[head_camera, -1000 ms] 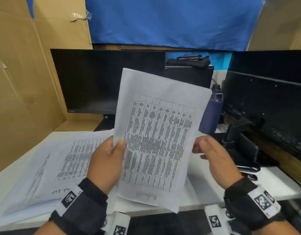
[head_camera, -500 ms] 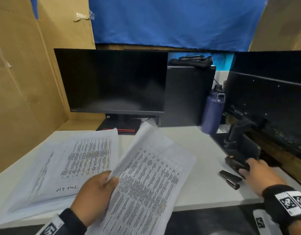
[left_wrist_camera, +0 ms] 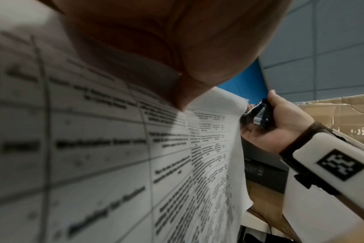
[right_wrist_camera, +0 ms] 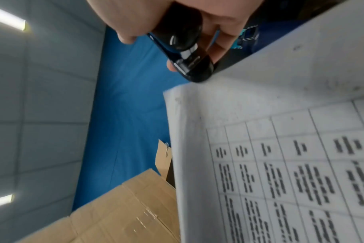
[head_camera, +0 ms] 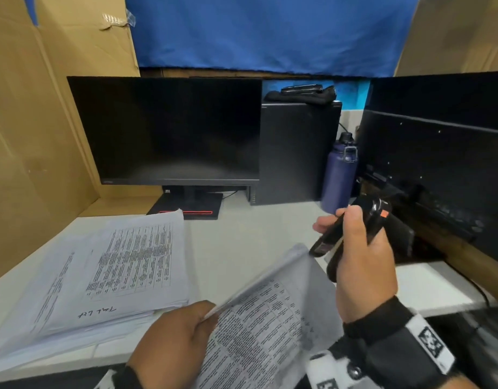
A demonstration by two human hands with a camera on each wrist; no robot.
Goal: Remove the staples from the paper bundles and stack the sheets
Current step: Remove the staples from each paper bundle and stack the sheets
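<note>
My left hand [head_camera: 183,335] grips a printed paper bundle [head_camera: 270,318] by its left edge, low in the head view and raised off the desk. The bundle's far corner [head_camera: 299,248] points up toward my right hand [head_camera: 357,256]. That hand grips a black stapler [head_camera: 346,234], its nose just beside the corner. The left wrist view shows the sheet [left_wrist_camera: 135,164] close up under my thumb, with the stapler [left_wrist_camera: 258,115] at its far edge. From the right wrist, the stapler nose [right_wrist_camera: 189,65] sits right above the paper corner [right_wrist_camera: 177,95]. A stack of printed sheets [head_camera: 107,273] lies on the desk at left.
A dark monitor [head_camera: 169,130] and a black computer case [head_camera: 295,153] stand at the back of the white desk [head_camera: 242,242]. A navy water bottle [head_camera: 339,175] stands beside the case. Black equipment [head_camera: 438,164] fills the right side. Cardboard walls [head_camera: 26,136] close the left.
My right hand went to the desk's right side, picked up the black stapler and brought it to the bundle's corner. My left hand lowered and tilted the bundle.
</note>
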